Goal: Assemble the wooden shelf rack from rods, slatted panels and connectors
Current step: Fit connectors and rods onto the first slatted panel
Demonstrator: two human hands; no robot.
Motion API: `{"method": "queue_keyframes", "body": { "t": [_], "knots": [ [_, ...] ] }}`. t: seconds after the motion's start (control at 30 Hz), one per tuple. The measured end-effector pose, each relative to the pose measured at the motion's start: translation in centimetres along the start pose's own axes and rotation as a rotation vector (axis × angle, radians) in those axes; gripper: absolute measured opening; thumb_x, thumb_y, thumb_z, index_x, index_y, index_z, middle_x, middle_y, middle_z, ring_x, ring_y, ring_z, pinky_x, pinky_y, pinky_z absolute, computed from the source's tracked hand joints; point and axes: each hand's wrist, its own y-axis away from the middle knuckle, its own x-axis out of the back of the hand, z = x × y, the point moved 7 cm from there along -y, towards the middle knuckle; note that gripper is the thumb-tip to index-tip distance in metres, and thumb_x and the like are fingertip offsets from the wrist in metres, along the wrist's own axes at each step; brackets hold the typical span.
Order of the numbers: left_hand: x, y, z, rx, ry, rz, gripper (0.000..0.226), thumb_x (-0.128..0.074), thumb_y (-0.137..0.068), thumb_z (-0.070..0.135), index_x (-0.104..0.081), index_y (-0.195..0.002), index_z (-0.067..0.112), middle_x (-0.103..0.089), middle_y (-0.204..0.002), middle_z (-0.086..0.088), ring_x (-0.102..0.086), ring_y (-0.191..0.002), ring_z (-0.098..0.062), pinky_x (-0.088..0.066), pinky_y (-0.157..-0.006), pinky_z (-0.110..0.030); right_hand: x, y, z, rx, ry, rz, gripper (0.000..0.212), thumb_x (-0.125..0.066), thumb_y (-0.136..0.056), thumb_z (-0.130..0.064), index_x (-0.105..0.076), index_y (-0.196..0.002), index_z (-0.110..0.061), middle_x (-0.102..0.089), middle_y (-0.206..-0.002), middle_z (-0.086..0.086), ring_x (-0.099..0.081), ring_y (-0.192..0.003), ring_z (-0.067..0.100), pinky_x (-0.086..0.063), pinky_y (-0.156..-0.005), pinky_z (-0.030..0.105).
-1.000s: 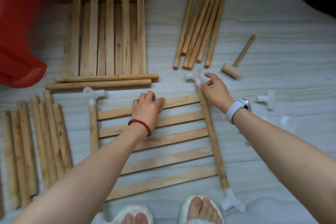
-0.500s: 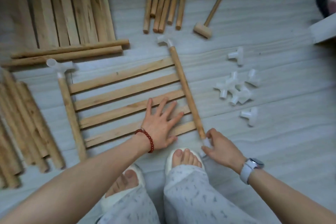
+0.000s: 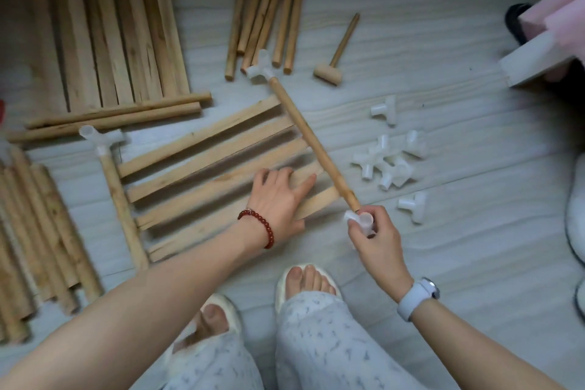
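A slatted panel point(image 3: 202, 165) lies on the floor in front of me, with a rod along each side. The right side rod point(image 3: 311, 142) carries a white connector point(image 3: 260, 69) at its far end and looks raised off the floor there. My right hand point(image 3: 375, 239) grips another white connector point(image 3: 361, 221) at that rod's near end. My left hand point(image 3: 278, 199) presses flat on the slats near the right rod. The left side rod point(image 3: 122, 206) has a white connector point(image 3: 101, 139) at its far end.
A second slatted panel point(image 3: 104, 25) lies at the far left, two rods point(image 3: 120, 114) by its near edge. Rod bundles lie at the far centre point(image 3: 269, 6) and at the left point(image 3: 34, 237). A wooden mallet point(image 3: 337, 54) and several loose white connectors point(image 3: 391, 165) lie to the right. My slippered feet are below.
My right hand went from the rod's far connector to its near end and now grips the connector there. My left hand slid down the slats toward me. The right rod's far end lifted.
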Motion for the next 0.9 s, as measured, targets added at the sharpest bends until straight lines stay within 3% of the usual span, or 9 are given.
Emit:
{"method": "queue_keyframes", "body": {
  "t": [0.13, 0.2, 0.27, 0.33, 0.5, 0.57, 0.67, 0.77, 0.9],
  "knots": [
    [3.9, -1.8, 0.1, 0.043, 0.131, -0.044, 0.083, -0.064, -0.071, 0.045, -0.026, -0.143, 0.031, -0.037, -0.13, -0.016, -0.038, -0.119, -0.032, -0.029, -0.099, -0.039, 2.8, -1.1, -3.3, 0.071, -0.126, 0.182, 0.026, -0.061, -0.087, -0.015, -0.046, -0.081, -0.034, -0.056, -0.07, -0.005, -0.058, -0.069, 0.028, -0.048, -0.066, 0.038],
    [6.4, -2.3, 0.2, 0.05, 0.21, -0.09, 0.083, -0.066, -0.072, 0.04, -0.025, -0.143, 0.029, -0.037, -0.128, -0.017, -0.038, -0.118, -0.032, -0.036, -0.097, -0.036, 4.5, -1.7, -5.7, 0.128, -0.165, 0.238, 0.019, -0.059, -0.088, -0.021, -0.046, -0.081, -0.034, -0.056, -0.07, -0.004, -0.058, -0.068, 0.03, -0.049, -0.067, 0.041],
    [9.0, -2.4, 0.2, 0.056, 0.235, -0.121, 0.078, -0.064, -0.074, 0.036, -0.025, -0.142, 0.028, -0.039, -0.125, -0.015, -0.04, -0.115, -0.032, -0.04, -0.094, -0.035, 6.1, -2.2, -8.8, 0.21, -0.223, 0.261, 0.009, -0.055, -0.083, -0.028, -0.048, -0.081, -0.033, -0.054, -0.065, -0.009, -0.059, -0.063, 0.015, -0.05, -0.063, 0.033],
    [12.2, -2.3, 0.0, 0.062, 0.263, -0.127, 0.07, -0.059, -0.079, 0.027, -0.027, -0.141, 0.028, -0.042, -0.122, -0.012, -0.044, -0.112, -0.03, -0.041, -0.089, -0.032, 7.2, -2.8, -12.4, 0.316, -0.253, 0.231, 0.007, -0.054, -0.081, -0.026, -0.051, -0.08, -0.032, -0.051, -0.058, -0.011, -0.052, -0.054, -0.002, -0.043, -0.055, 0.014],
    [19.5, -0.5, -0.3, 0.038, 0.297, -0.208, 0.046, -0.046, -0.086, 0.008, -0.04, -0.127, 0.028, -0.057, -0.106, -0.002, -0.054, -0.091, -0.022, -0.044, -0.076, -0.029, 9.5, -3.8, -20.6, 0.387, -0.35, 0.055, 0.021, -0.056, -0.091, -0.013, -0.055, -0.075, -0.026, -0.046, -0.052, -0.017, -0.041, -0.049, -0.001, -0.039, -0.047, 0.013],
    [21.1, 0.8, -0.1, 0.004, 0.274, -0.231, 0.034, -0.047, -0.089, 0.009, -0.048, -0.119, 0.025, -0.059, -0.098, -0.001, -0.056, -0.09, -0.024, -0.043, -0.075, -0.028, 10.2, -3.3, -23.5, 0.443, -0.298, -0.034, 0.022, -0.054, -0.092, -0.014, -0.052, -0.072, -0.023, -0.044, -0.049, -0.02, -0.038, -0.046, -0.002, -0.035, -0.044, 0.008],
    [21.8, 2.5, 0.3, -0.021, 0.204, -0.249, 0.02, -0.05, -0.093, 0.022, -0.055, -0.113, 0.022, -0.062, -0.101, -0.002, -0.058, -0.095, -0.025, -0.042, -0.075, -0.028, 10.6, -3.0, -25.8, 0.446, -0.162, -0.135, 0.025, -0.053, -0.092, -0.02, -0.048, -0.067, -0.023, -0.043, -0.049, -0.018, -0.037, -0.047, 0.0, -0.033, -0.047, 0.013],
    [21.8, 3.5, 0.2, 0.018, 0.119, -0.17, 0.027, -0.047, -0.094, 0.042, -0.054, -0.114, 0.024, -0.063, -0.101, 0.001, -0.058, -0.094, -0.021, -0.039, -0.07, -0.028, 10.8, -3.0, -26.3, 0.395, -0.058, -0.196, 0.024, -0.052, -0.091, -0.021, -0.046, -0.067, -0.019, -0.043, -0.057, -0.011, -0.037, -0.053, 0.007, -0.032, -0.054, 0.023],
    [22.3, 3.6, 0.2, 0.069, 0.029, -0.032, 0.044, -0.031, -0.09, 0.064, -0.056, -0.104, 0.03, -0.056, -0.081, 0.007, -0.053, -0.076, -0.016, -0.037, -0.062, -0.028, 10.8, -2.8, -27.5, 0.422, 0.043, -0.249, 0.017, -0.051, -0.088, -0.016, -0.048, -0.071, -0.013, -0.043, -0.06, -0.006, -0.037, -0.054, 0.009, -0.032, -0.055, 0.024]
  ]
}}
